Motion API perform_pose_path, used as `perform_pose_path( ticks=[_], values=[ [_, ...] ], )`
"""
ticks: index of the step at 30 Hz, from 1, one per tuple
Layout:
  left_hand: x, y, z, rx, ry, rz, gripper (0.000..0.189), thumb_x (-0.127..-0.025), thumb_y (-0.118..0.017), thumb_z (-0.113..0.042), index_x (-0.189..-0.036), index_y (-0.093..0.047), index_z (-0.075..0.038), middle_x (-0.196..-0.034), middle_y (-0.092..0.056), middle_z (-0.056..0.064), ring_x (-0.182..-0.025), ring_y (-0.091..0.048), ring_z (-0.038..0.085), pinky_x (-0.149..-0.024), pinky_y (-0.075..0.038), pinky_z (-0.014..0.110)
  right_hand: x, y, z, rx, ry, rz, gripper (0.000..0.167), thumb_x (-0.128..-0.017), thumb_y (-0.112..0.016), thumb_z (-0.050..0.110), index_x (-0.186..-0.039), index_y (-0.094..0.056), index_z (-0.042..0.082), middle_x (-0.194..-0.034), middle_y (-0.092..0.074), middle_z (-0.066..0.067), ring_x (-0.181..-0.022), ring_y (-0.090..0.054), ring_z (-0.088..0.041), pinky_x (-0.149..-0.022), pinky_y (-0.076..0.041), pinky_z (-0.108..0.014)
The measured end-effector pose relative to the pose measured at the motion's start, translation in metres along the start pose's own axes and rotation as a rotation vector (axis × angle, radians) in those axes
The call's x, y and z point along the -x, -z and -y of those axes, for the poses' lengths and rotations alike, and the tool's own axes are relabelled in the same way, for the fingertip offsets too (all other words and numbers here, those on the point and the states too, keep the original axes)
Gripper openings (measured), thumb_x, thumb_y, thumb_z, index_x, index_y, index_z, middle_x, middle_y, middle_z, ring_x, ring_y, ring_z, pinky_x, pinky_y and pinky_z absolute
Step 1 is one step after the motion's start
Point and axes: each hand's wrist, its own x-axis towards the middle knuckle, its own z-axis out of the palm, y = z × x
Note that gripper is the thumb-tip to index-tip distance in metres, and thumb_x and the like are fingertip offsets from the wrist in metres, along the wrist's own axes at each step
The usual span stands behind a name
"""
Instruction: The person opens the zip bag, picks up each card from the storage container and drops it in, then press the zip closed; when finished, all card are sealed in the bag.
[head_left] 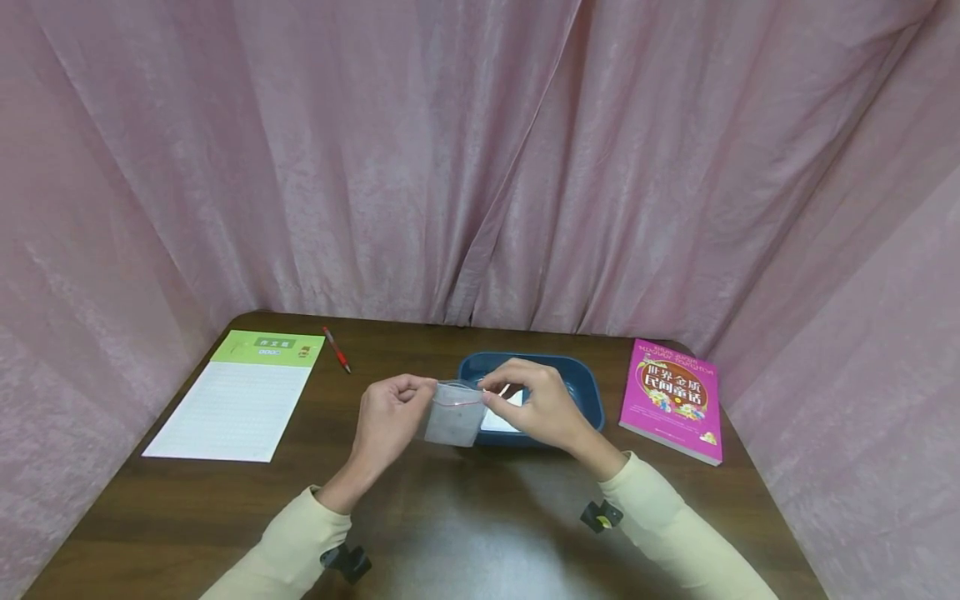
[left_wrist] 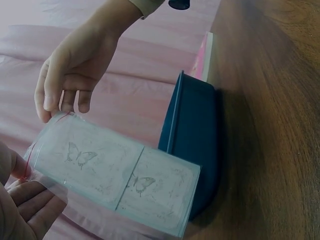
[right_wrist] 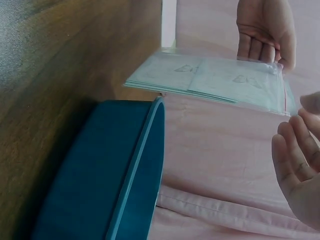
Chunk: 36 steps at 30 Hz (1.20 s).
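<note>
A small clear zip bag [head_left: 454, 423] with a red line along its mouth hangs between my hands, above the table. Inside it lie flat whitish pieces; butterfly drawings [left_wrist: 81, 156] show in the wrist views. My left hand [head_left: 392, 421] pinches one top corner of the bag between thumb and fingers. At the opposite top corner, my right hand [head_left: 546, 403] pinches the edge. Just behind the bag stands a dark blue tray [head_left: 588, 392], partly covered by the right hand. Something white [head_left: 498, 421] lies in this tray.
A writing pad [head_left: 225, 408] with a green top band lies at the left, a red pen [head_left: 337, 350] beside it. A pink book [head_left: 671, 400] lies right of the tray. Pink curtains [head_left: 375, 167] surround the brown table [head_left: 450, 533].
</note>
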Motion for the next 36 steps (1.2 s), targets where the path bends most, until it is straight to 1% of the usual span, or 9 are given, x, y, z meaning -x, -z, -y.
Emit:
perform_pose_path(
  ticks=[4,6,11,15,18,24,30,33,36],
  values=[
    [0.0,-0.001,0.0,0.006,0.002,0.005,0.014,-0.089,-0.068,-0.017,-0.087,-0.082,-0.015,-0.07,-0.075,0.001,-0.054,-0.053,0.008,-0.045,-0.033,0.024,0.001,-0.002,-0.001,0.009,0.025,0.021,0.02,-0.085,-0.083,0.019,-0.104,-0.078,0.016,-0.097,-0.073,0.004,-0.085,-0.068,-0.012,-0.069,-0.059,-0.033],
    [0.0,-0.001,-0.001,0.011,0.003,0.007,0.013,-0.09,-0.069,-0.017,-0.087,-0.082,-0.015,-0.07,-0.076,0.0,-0.055,-0.056,0.009,-0.045,-0.035,0.024,0.001,-0.004,-0.002,0.023,0.034,0.031,0.023,-0.083,-0.085,0.02,-0.104,-0.078,0.015,-0.098,-0.072,0.005,-0.086,-0.068,-0.011,-0.07,-0.059,-0.031],
    [0.0,-0.001,-0.001,0.004,0.01,0.015,0.013,-0.09,-0.069,-0.017,-0.089,-0.082,-0.014,-0.071,-0.075,-0.001,-0.057,-0.059,0.009,-0.047,-0.038,0.024,0.001,-0.008,-0.002,0.06,0.048,0.046,0.023,-0.081,-0.087,0.02,-0.103,-0.078,0.015,-0.103,-0.069,0.004,-0.091,-0.066,-0.009,-0.069,-0.059,-0.034],
    [0.0,-0.001,-0.001,0.014,0.017,0.034,0.013,-0.091,-0.069,-0.017,-0.09,-0.082,-0.014,-0.072,-0.076,-0.002,-0.055,-0.058,0.009,-0.045,-0.034,0.023,0.001,-0.01,-0.004,0.106,0.05,0.079,0.02,-0.083,-0.086,0.02,-0.102,-0.08,0.016,-0.108,-0.068,0.005,-0.1,-0.064,-0.011,-0.075,-0.058,-0.034],
    [-0.001,-0.001,-0.001,0.031,0.014,0.048,0.013,-0.091,-0.069,-0.017,-0.09,-0.081,-0.014,-0.073,-0.076,-0.002,-0.053,-0.056,0.009,-0.043,-0.031,0.022,0.001,-0.012,-0.004,0.138,0.052,0.112,0.017,-0.085,-0.084,0.02,-0.101,-0.08,0.016,-0.11,-0.067,0.005,-0.104,-0.064,-0.012,-0.078,-0.057,-0.033],
    [0.0,0.0,0.001,0.045,-0.002,0.059,0.013,-0.092,-0.068,-0.018,-0.09,-0.08,-0.015,-0.081,-0.078,-0.003,-0.053,-0.055,0.009,-0.043,-0.031,0.021,0.0,-0.013,-0.002,0.144,0.038,0.174,0.013,-0.09,-0.078,0.019,-0.102,-0.08,0.014,-0.112,-0.068,-0.002,-0.101,-0.064,-0.014,-0.075,-0.058,-0.04],
    [-0.001,0.0,0.002,0.064,-0.015,0.078,0.013,-0.093,-0.068,-0.015,-0.09,-0.08,-0.012,-0.086,-0.079,0.003,-0.051,-0.051,0.006,-0.042,-0.028,0.021,0.0,-0.013,-0.001,0.215,0.032,0.251,0.017,-0.091,-0.076,0.02,-0.107,-0.079,0.014,-0.118,-0.068,-0.004,-0.104,-0.065,-0.015,-0.082,-0.057,-0.034],
    [-0.001,0.0,0.004,0.068,-0.021,0.08,0.013,-0.093,-0.068,-0.014,-0.09,-0.08,-0.011,-0.086,-0.079,0.003,-0.055,-0.058,0.009,-0.043,-0.028,0.02,0.0,-0.011,0.001,0.214,0.032,0.269,0.02,-0.092,-0.076,0.021,-0.111,-0.078,0.015,-0.121,-0.068,-0.003,-0.109,-0.065,-0.015,-0.085,-0.056,-0.032],
    [-0.001,-0.001,0.005,0.06,-0.018,0.073,0.013,-0.093,-0.068,-0.014,-0.089,-0.08,-0.011,-0.086,-0.079,0.002,-0.064,-0.068,0.014,-0.044,-0.031,0.02,0.001,-0.007,0.001,0.149,0.024,0.235,0.021,-0.093,-0.075,0.02,-0.113,-0.078,0.014,-0.122,-0.069,-0.001,-0.111,-0.066,-0.015,-0.084,-0.057,-0.033]
  ],
)
